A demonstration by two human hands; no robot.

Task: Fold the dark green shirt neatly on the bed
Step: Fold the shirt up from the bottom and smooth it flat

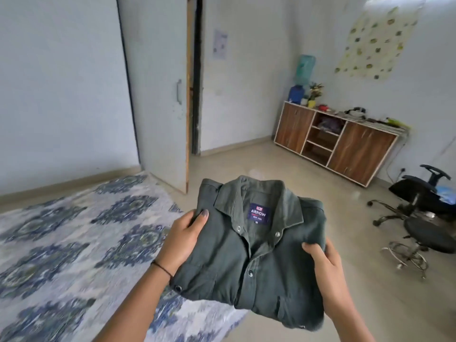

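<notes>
The dark green shirt (249,262) is folded into a compact rectangle, collar up, with a blue label showing inside the neck. It is held in the air over the bed's right edge and the floor. My left hand (183,240) grips its left side, thumb on top near the collar. My right hand (325,270) grips its right side, thumb on top. The bed (74,243), covered by a white sheet with blue medallion patterns, lies low at the left and below the shirt.
An open pale door (160,95) stands behind the bed. A wooden cabinet (338,141) with clutter and a water dispenser is against the right wall. A toppled black office chair (419,218) lies on the beige floor at right.
</notes>
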